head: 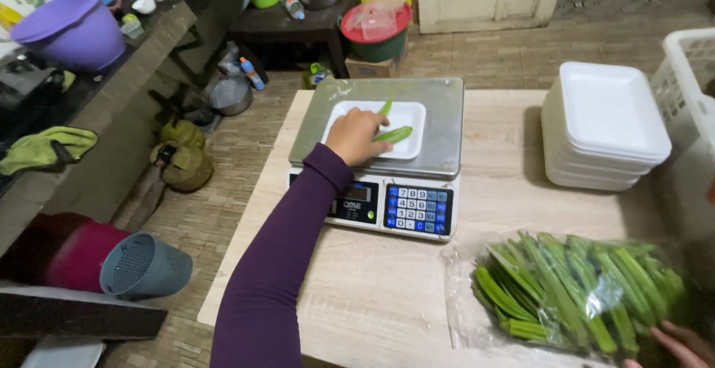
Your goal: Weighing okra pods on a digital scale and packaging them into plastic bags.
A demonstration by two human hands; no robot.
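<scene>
On the wooden table (pixel 372 301) a scale (pixel 387 159) carries a white tray (pixel 335 118) with slim green okra pods (pixel 395 135) (two, glossy). The left hand (pixel 356 135) pinches one pod. The right hand (pixel 681 344), fingers pressed flat, rests on the bag of okra (pixel 573 293).

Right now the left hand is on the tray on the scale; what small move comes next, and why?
Probably let go of the okra pods and draw the left hand off the white foam tray, since a hand resting there would skew the scale. The right hand already sits at the bag of okra for more.
</scene>
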